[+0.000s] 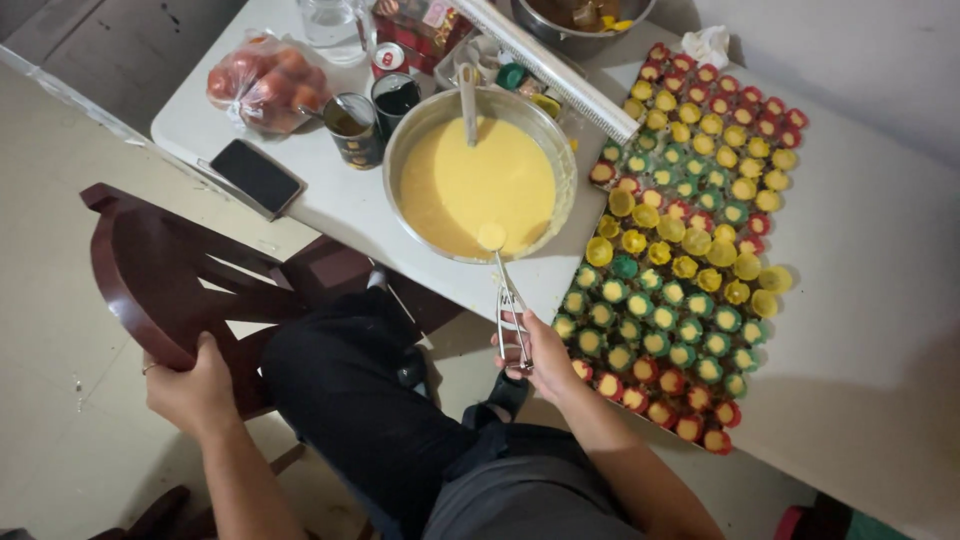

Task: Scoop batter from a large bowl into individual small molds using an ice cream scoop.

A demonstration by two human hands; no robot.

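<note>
Scoop [507, 290] clasped in right hand [540, 350], long axis pointing up-left, head over batter bowl [560, 150]; left hand [190, 385] farther, gripping chair back [120, 280].

Head view, steeply down, close.

Count: one batter bowl [478, 185], one scoop [505, 290], two cans [375, 115], one phone [255, 176], one tomato bag [265, 82], one chair [170, 275].

The person wears black trousers on the nearer leg and a dark grey garment lower at the lap. Both forearms are bare, without sleeves. On the left hand [190, 385] there is a thin ring; the right hand [545, 350] has none visible
</note>
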